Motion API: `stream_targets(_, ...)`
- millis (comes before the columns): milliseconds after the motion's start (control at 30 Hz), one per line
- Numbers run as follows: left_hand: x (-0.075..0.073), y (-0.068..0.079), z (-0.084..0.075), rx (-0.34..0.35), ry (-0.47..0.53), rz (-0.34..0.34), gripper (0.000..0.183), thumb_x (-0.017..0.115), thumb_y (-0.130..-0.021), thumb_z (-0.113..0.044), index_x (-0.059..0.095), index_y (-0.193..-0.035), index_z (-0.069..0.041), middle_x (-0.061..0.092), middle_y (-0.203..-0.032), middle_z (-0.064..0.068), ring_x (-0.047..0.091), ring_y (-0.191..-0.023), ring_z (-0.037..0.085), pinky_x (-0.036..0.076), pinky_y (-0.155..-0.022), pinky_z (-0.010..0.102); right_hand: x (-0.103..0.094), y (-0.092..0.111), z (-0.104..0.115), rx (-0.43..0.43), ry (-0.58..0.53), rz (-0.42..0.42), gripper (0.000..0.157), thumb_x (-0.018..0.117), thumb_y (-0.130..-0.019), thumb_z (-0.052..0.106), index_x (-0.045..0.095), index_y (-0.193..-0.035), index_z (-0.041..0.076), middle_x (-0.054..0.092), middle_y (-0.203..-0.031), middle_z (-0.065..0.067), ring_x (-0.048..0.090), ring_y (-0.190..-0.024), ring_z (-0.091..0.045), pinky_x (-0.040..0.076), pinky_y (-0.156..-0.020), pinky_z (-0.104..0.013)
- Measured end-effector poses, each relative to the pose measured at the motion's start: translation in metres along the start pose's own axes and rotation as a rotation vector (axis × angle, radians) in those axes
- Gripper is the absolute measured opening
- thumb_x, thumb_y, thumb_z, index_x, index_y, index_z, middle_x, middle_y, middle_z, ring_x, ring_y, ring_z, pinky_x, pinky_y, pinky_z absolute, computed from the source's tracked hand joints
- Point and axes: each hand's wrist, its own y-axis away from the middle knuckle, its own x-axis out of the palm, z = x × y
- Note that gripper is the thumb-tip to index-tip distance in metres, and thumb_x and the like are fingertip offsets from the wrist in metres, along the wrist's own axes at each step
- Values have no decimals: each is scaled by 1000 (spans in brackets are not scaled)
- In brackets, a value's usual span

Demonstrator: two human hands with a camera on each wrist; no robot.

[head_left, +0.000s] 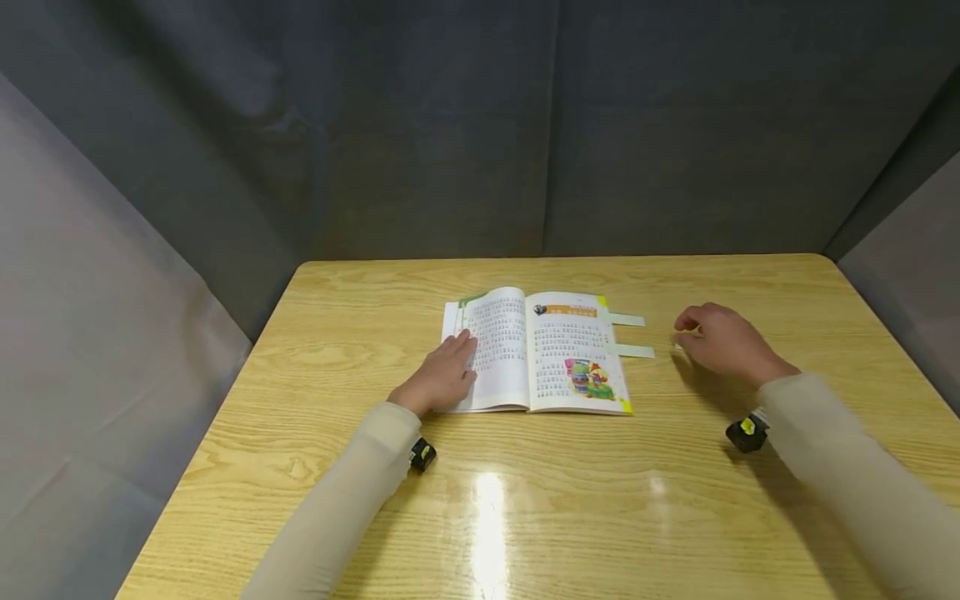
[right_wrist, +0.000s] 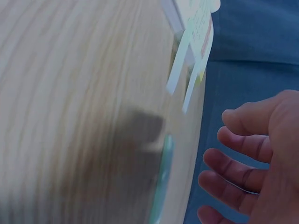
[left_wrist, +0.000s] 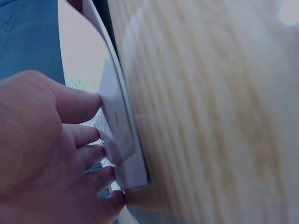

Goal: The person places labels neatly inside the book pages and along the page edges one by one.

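Table edges (head_left: 223, 418) flank book (head_left: 534, 354) widely | left grip (head_left: 442, 375) touching | right grip (head_left: 722, 343) apart

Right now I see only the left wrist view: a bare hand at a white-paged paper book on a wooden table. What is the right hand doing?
Observer: The person's bare right hand hovers right of the book, gripping nothing.
Operator: Does anything stick out of the book?
Observer: Two narrow, pale-green flat strips, from its right edge.
Operator: Anything near that hand?
Observer: A separate narrow green strip lies on the table near it.
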Motion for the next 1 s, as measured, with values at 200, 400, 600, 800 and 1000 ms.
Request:
stream_targets(200,-1,1,1,-12,14,-2,62,37,-106,-27,14,-160,-6,5,-169,10,5,-158,30,10,-129,46,-1,5,-15,40,-21,6,34,56,-99,21,62,-117,-7,62,-118,-31,62,-103,-44,50,-84,-59)
stream_targets(400,-3,2,2,-18,3,-7,62,37,-106,-27,14,-160,-6,5,-169,10,5,-158,30,10,-129,46,0,4,-28,61,-18,-15,32,55,-99,19,62,-115,-7,63,-115,-32,63,-97,-43,51,-81,-57)
stream_targets(600,-6,3,0,-1,5,-7,62,36,-106,-27,13,-159,-5,5,-169,12,5,-157,30,9,-129,46,2,3,-38,62,26,-63,28,56,-97,16,65,-108,-7,66,-107,-30,63,-94,-42,50,-81,-58)
stream_targets(800,-2,1,1,23,-13,-34,61,37,-105,-25,17,-158,-1,10,-168,15,9,-157,31,12,-129,45,3,3,-41,69,37,-59,24,57,-96,15,67,-104,-5,68,-101,-26,63,-89,-38,50,-78,-57)
stream_targets(1000,5,-3,2,7,-18,-17,62,36,-105,-27,14,-159,-4,6,-169,12,6,-157,30,11,-129,45,5,2,-42,57,82,-39,19,62,-93,13,71,-103,-1,69,-101,-24,64,-85,-35,52,-74,-55)
